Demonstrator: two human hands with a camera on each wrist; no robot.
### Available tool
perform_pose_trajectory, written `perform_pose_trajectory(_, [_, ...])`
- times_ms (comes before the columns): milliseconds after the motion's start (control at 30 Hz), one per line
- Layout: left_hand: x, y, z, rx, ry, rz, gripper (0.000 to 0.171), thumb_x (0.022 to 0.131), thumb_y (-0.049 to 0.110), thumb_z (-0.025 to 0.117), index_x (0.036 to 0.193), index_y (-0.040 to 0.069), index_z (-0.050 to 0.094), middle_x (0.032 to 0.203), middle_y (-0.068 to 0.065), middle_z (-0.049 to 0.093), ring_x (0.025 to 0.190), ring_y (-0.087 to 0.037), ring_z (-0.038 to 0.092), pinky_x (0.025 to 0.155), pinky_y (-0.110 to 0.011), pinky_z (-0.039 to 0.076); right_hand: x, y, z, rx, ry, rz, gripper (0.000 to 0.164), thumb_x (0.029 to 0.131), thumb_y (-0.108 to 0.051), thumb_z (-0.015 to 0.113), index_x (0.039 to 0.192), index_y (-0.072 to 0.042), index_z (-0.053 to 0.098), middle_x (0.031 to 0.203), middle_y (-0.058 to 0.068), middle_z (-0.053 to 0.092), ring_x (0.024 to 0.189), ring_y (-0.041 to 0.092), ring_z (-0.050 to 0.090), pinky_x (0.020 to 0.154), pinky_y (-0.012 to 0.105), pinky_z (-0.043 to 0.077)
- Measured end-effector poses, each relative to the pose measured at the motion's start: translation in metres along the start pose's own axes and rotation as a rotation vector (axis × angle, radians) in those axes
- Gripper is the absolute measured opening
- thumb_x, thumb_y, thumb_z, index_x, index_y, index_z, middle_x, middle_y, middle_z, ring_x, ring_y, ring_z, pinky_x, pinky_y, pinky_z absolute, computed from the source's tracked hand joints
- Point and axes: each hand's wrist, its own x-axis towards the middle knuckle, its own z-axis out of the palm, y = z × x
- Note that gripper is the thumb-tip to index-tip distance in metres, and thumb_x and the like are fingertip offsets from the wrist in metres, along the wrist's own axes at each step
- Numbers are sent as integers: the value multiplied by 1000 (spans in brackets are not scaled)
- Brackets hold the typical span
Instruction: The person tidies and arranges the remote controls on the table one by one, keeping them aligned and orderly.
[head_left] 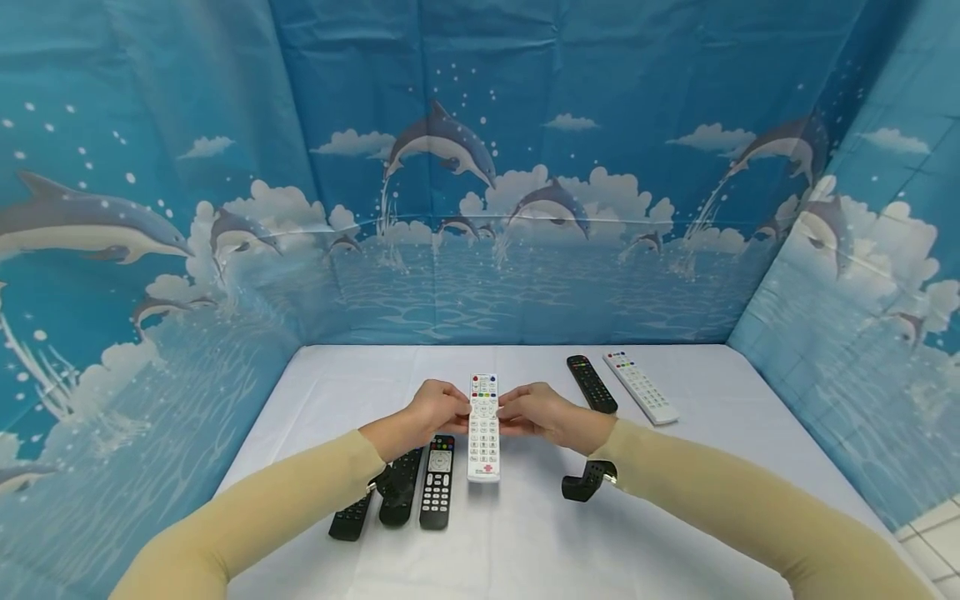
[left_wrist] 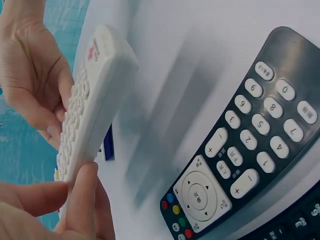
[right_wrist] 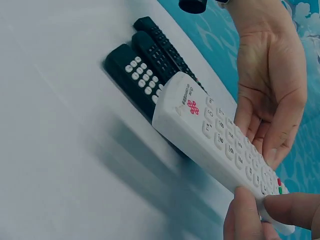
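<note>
Dolphin-print sheets wall in the white tabletop (head_left: 645, 492), and dead centre both hands pinch the white remote (head_left: 483, 427) off the surface, left hand (head_left: 429, 415) at nine o'clock, right hand (head_left: 542, 414) at three. Keeping it level looks wise, clear of the black remotes (head_left: 437, 492) at seven o'clock.

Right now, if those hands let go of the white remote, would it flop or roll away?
Probably neither. The white remote looks like a rigid plastic bar: it stays straight though the left hand and right hand pinch only its sides. Its flat, boxy body should land and lie still, not roll. It seems light, since fingertips alone carry it.
</note>
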Motion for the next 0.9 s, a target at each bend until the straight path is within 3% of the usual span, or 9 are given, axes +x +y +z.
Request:
perform_pose_trajectory(333, [-9, -13, 2, 110, -39, 8, 10, 95, -4, 63, 103, -10, 62, 90, -22, 67, 73, -27, 71, 68, -37, 62, 0, 24, 6, 25, -20, 20, 33, 91, 6, 67, 123, 8, 59, 104, 26, 68, 85, 29, 73, 81, 37, 60])
perform_pose_trajectory(567, [-11, -20, 7, 167, -19, -12, 6, 93, -5, 63, 98, -8, 62, 87, -20, 67, 68, -24, 71, 67, -36, 62, -2, 37, 8, 24, -42, 22, 33, 90, 7, 65, 123, 10, 59, 103, 26, 68, 84, 28, 73, 82, 37, 60])
perform_pose_trajectory(900, [-15, -22, 10, 247, -28, 16, 10, 89, -9, 65, 98, -10, 63, 87, -21, 65, 69, -27, 71, 66, -37, 62, -4, 49, 13, 8, -17, 36, 30, 90, 7, 66, 119, 9, 60, 101, 24, 68, 83, 26, 72, 79, 35, 61])
